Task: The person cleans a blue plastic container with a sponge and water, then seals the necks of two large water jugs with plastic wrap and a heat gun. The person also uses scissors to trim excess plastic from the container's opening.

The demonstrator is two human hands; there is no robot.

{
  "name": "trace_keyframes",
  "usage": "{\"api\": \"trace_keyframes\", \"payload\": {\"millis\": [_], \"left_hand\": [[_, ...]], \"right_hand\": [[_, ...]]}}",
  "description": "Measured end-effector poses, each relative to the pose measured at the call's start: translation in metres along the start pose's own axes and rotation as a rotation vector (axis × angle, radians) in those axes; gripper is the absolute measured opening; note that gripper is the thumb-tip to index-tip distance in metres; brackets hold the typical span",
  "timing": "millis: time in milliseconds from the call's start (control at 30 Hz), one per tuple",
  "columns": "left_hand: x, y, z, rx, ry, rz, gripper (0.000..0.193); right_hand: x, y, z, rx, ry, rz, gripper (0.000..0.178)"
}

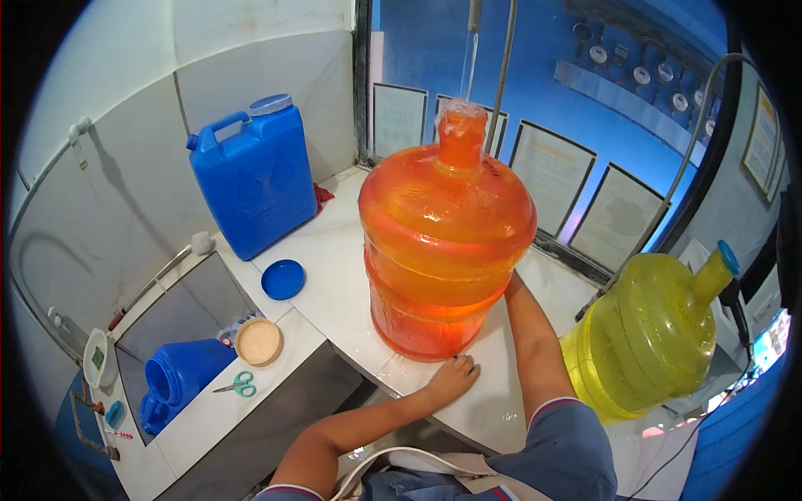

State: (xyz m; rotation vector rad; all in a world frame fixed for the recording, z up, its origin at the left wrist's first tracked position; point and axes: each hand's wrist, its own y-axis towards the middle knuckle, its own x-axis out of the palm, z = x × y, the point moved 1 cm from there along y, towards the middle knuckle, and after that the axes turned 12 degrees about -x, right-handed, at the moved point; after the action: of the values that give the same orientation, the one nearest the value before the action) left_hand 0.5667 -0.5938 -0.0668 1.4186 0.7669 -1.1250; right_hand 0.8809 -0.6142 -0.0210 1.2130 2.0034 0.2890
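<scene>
A big, translucent orange water jug (pixel 439 250) stands upright on the white counter. Water streams from a spout pipe (pixel 474 21) above into its neck and spills over the mouth; the outside is wet. My left hand (pixel 453 382) rests at the front of the jug's base, fingers laid out on the counter, holding nothing I can see. On the other side, my right forearm (pixel 537 342) reaches along the jug's right flank, and the hand itself is hidden behind it. To the right, a yellow-green water jug (pixel 643 334) with a blue cap leans at a tilt.
A blue jerrycan (pixel 255 179) stands at back left, a blue lid (pixel 283 279) before it. Near the sink (pixel 196 296) lie a beige round lid (pixel 259 342), green-handled scissors (pixel 242 384) and a blue container (pixel 188 376). Behind the jug is a window with framed sheets (pixel 551 175).
</scene>
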Motion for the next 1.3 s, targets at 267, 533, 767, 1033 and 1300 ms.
{"api": "trace_keyframes", "payload": {"millis": [267,533,767,1033,1300], "left_hand": [[-0.021,-0.018,-0.028,0.218,-0.044,-0.018,0.043],[-0.014,-0.023,-0.038,0.143,-0.386,-0.026,0.039],[-0.097,0.007,-0.019,-0.166,-0.959,0.092,0.031],[-0.093,0.038,0.01,-0.224,-1.434,-0.04,0.022],[-0.137,0.053,0.016,-0.33,-2.279,-0.614,0.023]], "right_hand": [[0.005,-0.024,0.001,0.036,-0.037,-0.044,0.03],[-0.003,-0.043,-0.022,0.011,-0.102,-0.025,0.031],[-0.048,-0.162,-0.121,0.626,0.578,0.014,0.023],[-0.061,-0.236,-0.217,0.445,1.086,0.275,0.025],[-0.065,-0.228,-0.285,0.206,0.693,0.476,0.016]]}}
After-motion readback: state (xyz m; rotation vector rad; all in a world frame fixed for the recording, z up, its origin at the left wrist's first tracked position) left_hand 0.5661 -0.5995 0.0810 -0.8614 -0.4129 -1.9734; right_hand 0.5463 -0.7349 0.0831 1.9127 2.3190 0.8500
